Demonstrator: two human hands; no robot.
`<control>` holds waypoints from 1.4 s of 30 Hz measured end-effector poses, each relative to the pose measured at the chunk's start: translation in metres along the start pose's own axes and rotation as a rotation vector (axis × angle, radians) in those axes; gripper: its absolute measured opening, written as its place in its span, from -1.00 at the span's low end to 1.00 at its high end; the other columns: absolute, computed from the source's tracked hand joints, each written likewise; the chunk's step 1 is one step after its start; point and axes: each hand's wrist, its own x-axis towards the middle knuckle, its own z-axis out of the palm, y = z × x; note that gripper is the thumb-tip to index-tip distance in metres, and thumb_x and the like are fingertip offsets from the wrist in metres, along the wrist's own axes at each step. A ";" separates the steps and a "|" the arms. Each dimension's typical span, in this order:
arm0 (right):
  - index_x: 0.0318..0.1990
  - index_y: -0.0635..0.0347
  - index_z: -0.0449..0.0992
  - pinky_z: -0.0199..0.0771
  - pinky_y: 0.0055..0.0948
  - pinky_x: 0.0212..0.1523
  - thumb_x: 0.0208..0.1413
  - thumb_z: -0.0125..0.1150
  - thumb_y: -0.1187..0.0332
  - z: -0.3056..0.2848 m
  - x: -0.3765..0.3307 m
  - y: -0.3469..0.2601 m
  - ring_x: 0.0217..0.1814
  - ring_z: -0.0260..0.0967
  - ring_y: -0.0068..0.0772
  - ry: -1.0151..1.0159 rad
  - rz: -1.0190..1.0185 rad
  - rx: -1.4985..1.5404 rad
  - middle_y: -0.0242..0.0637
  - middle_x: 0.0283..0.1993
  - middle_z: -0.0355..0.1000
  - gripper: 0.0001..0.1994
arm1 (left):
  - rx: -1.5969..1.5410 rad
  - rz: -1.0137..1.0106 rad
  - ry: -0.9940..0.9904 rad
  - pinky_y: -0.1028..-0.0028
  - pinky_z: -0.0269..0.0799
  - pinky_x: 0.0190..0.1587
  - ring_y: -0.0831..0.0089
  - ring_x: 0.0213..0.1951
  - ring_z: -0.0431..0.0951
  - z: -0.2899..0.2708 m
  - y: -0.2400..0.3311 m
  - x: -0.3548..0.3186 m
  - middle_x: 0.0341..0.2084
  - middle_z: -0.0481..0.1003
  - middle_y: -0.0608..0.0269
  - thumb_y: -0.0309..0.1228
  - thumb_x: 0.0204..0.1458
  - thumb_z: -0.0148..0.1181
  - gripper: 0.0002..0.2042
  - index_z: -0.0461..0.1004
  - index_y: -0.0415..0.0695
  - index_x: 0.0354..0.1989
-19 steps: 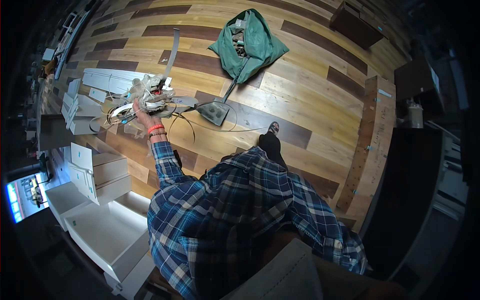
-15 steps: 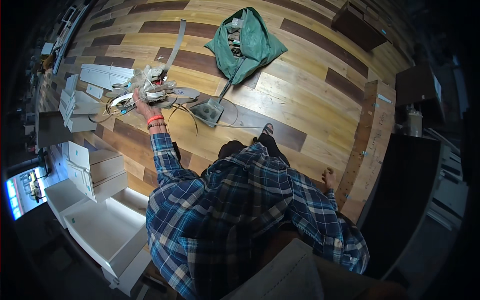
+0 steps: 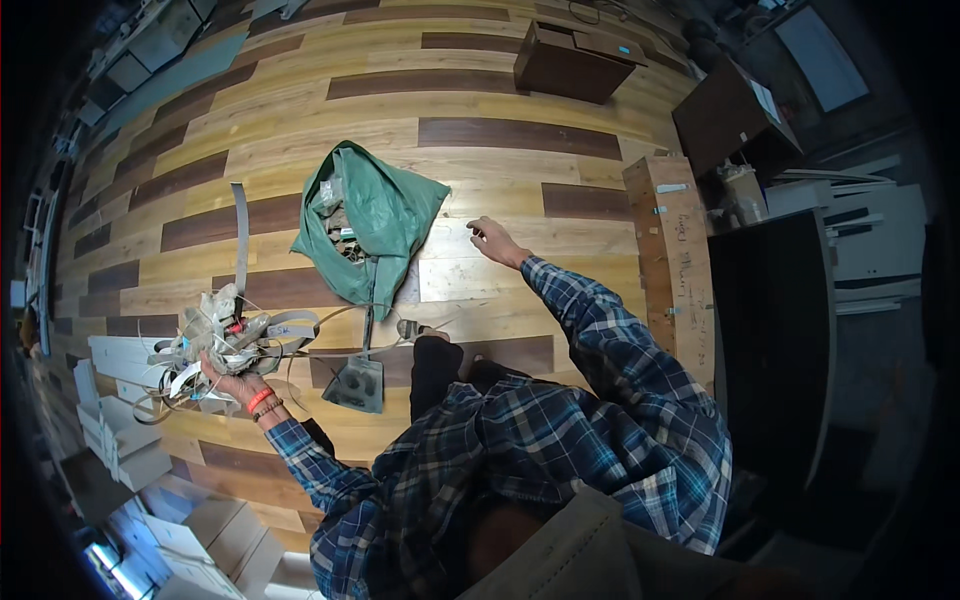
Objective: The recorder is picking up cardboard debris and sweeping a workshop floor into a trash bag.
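Observation:
My left hand (image 3: 232,382), with red bands at the wrist, is shut on a tangled bundle of grey straps and scraps (image 3: 222,335), held just above the wooden floor (image 3: 500,135). Loose strap ends trail from the bundle toward a grey dustpan-like piece (image 3: 357,385). My right hand (image 3: 493,240) reaches out over the floor with its fingers apart and nothing in it, just right of an open green bag (image 3: 385,215) with debris inside. Both arms wear blue plaid sleeves.
A long grey strap (image 3: 240,225) lies left of the bag. A brown box (image 3: 575,60) stands at the back, and a wooden board (image 3: 672,260) and a dark cabinet (image 3: 770,340) are on the right. White panels (image 3: 120,440) are stacked at the lower left.
My right arm has swung out from beside my body toward the green bag. The view has turned. The left hand still holds the bundle.

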 end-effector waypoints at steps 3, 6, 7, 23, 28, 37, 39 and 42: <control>0.00 0.35 0.43 0.44 -0.33 -0.09 0.08 0.18 0.36 0.029 0.027 -0.002 -0.17 0.41 -0.24 -0.072 0.048 0.126 -0.09 -0.16 0.42 -0.65 | 0.022 0.008 -0.016 0.19 0.46 0.04 0.21 -0.02 0.49 -0.001 -0.013 0.027 0.01 0.44 0.08 -0.10 0.09 0.08 -0.51 0.33 -0.18 0.10; 0.05 0.35 0.41 0.45 -0.41 -0.14 0.08 0.23 0.24 0.034 0.080 0.018 -0.21 0.38 -0.37 -0.095 0.249 0.197 -0.18 -0.18 0.43 -0.56 | -0.007 0.052 0.004 0.20 0.52 -0.03 0.21 -0.06 0.51 0.034 -0.029 0.060 -0.05 0.45 0.09 -0.13 0.08 0.12 -0.56 0.34 -0.17 0.04; 0.07 0.34 0.40 0.45 -0.40 -0.15 0.09 0.23 0.21 0.020 0.112 0.030 -0.21 0.38 -0.36 -0.059 0.224 0.192 -0.18 -0.18 0.44 -0.53 | -0.034 0.044 -0.015 0.28 0.47 0.00 0.31 -0.04 0.47 0.065 -0.032 0.067 -0.04 0.42 0.17 -0.14 0.06 0.17 -0.57 0.36 -0.15 0.01; 0.42 0.14 -0.18 -0.18 0.29 0.31 -0.21 0.36 -0.20 0.283 0.236 0.133 0.43 -0.05 0.08 -0.243 0.628 -0.203 0.04 0.40 0.03 0.14 | 0.276 0.206 0.407 0.22 0.40 0.03 0.27 -0.02 0.43 -0.105 -0.143 0.077 -0.01 0.41 0.17 -0.03 0.02 0.13 -0.53 0.37 -0.10 0.00; 0.42 0.21 -0.26 -0.19 0.05 0.37 -0.17 0.38 -0.10 0.332 0.295 0.227 0.42 0.00 0.06 -0.205 0.653 -0.044 0.08 0.39 0.05 0.14 | 0.270 0.147 0.331 0.09 0.38 0.12 0.16 0.11 0.36 -0.125 -0.193 0.088 0.13 0.31 0.08 -0.02 0.05 0.01 -0.45 0.26 -0.10 0.14; 0.03 0.39 0.37 0.44 -0.42 -0.06 0.30 -0.04 0.33 0.333 0.216 0.159 -0.07 0.45 -0.36 0.069 0.680 0.914 -0.13 -0.08 0.48 -0.70 | 0.466 0.009 0.371 0.33 0.38 0.02 0.36 -0.05 0.43 -0.157 -0.222 0.165 -0.13 0.42 0.26 -0.16 0.10 0.07 -0.63 0.39 -0.15 -0.02; 0.06 0.35 0.35 0.50 -0.39 -0.07 0.33 -0.10 0.35 0.298 0.196 0.091 -0.06 0.46 -0.34 0.106 0.813 1.203 -0.15 -0.03 0.46 -0.71 | 0.623 0.074 0.316 0.43 0.38 -0.03 0.46 -0.16 0.46 -0.123 -0.210 0.169 -0.27 0.45 0.32 -0.21 0.06 0.19 -0.67 0.43 -0.17 -0.11; 0.11 0.35 0.31 0.54 -0.30 -0.06 0.33 -0.13 0.36 0.224 0.191 0.047 -0.04 0.47 -0.27 0.134 0.838 1.298 -0.11 0.02 0.43 -0.69 | 0.675 0.055 0.129 0.47 0.42 -0.05 0.47 -0.20 0.52 -0.083 -0.228 0.188 -0.28 0.51 0.22 -0.36 -0.01 0.27 -0.71 0.47 -0.29 -0.17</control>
